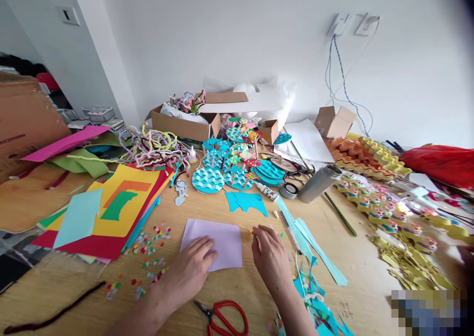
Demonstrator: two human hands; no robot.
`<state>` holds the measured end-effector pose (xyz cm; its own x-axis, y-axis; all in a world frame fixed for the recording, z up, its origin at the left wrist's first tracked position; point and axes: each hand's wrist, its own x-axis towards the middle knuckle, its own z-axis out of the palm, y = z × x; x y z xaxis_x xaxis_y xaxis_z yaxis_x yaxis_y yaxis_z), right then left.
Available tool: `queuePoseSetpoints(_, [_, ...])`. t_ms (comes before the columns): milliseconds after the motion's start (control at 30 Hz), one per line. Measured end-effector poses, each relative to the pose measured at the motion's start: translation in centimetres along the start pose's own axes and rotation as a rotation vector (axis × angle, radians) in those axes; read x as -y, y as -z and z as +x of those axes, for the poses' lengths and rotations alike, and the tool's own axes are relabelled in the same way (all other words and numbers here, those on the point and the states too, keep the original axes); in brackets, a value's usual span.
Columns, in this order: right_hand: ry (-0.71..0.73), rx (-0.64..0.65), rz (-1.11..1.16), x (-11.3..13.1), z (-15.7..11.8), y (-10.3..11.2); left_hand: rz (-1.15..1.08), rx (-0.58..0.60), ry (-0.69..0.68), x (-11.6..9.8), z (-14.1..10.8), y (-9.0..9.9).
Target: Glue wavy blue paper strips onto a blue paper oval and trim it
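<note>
A sheet of lavender paper (225,242) lies on the wooden table in front of me. My left hand (198,257) rests flat on its left part, fingers stretched out. Just past the sheet's right edge, my right hand (270,249) has its fingers bent together at a thin yellowish sliver (245,228), too small to name surely. Red-handled scissors (225,318) lie below the paper, between my forearms. Cut blue paper pieces (247,203) sit just beyond the sheet.
Stacked coloured sheets (140,217) and scattered confetti (148,249) are at left. Round blue wave crafts (208,179), a glue bottle (267,192) and a grey metal flask (320,184) stand farther back. Pale blue strips (324,257) and yellow scraps (414,267) lie at right.
</note>
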<state>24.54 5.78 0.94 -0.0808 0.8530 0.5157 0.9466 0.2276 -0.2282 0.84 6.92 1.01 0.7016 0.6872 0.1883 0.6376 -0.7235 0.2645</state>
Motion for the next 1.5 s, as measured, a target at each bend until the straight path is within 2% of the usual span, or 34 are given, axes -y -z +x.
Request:
queuePoseSetpoints(100, [0.078,-0.056,0.109,0.5,0.1,0.6,-0.047,0.036,-0.002,-0.4,0.1,0.4])
queuePoseSetpoints(333, [0.18,0.044,0.169,2.0,-0.2,0.1,-0.163,0.019,-0.029,-0.4,0.0,0.8])
queuePoseSetpoints(433, [0.204,0.048,0.184,2.2,-0.3,0.0,-0.189,-0.049,-0.025,-0.4,0.0,0.6])
queuePoseSetpoints(533, [0.219,0.017,0.194,2.4,-0.4,0.4,-0.266,-0.198,0.034,-0.3,0.3,0.5])
queuePoseSetpoints(600, [0.236,-0.011,0.189,2.7,-0.6,0.9,-0.38,-0.288,0.126,-0.2,0.5,0.6])
queuePoseSetpoints(667, [0.271,-0.037,0.182,3.2,-0.8,1.2,-0.557,-0.308,0.27,-0.1,0.6,0.8])
queuePoseSetpoints(767, [0.328,-0.056,0.175,3.9,-1.2,1.5,-0.954,-0.225,0.473,-0.2,0.8,1.0])
queuePoseSetpoints(833, [0.352,-0.049,0.187,4.3,-1.2,1.3,-1.203,-0.17,0.536,-0.3,0.9,1.0])
queuePoseSetpoints(900, [0.347,-0.032,0.224,4.6,-1.2,1.1,-1.34,-0.158,0.569,-0.3,1.0,1.0])
queuePoseSetpoints(1000, [0.217,-0.048,0.345,4.6,-1.0,0.5,-1.373,-0.208,0.603,-0.3,1.1,1.1])
queuePoseSetpoints(1100, [-0.042,-0.059,0.572,4.5,-0.8,-0.2,-1.324,-0.258,0.604,-0.1,1.1,1.0])
queuePoseSetpoints(1233, [-0.346,0.186,0.897,4.8,-0.8,-0.9,-1.267,-0.253,0.566,0.0,1.1,0.9])
queuePoseSetpoints(1333, [-0.433,0.312,1.018,5.2,-0.8,-1.1,-1.251,-0.224,0.545,-0.2,1.1,0.8])
queuePoseSetpoints(1500, [-0.497,0.294,1.067,5.2,-0.9,-1.3,-1.257,-0.156,0.517,-0.3,1.1,0.2])
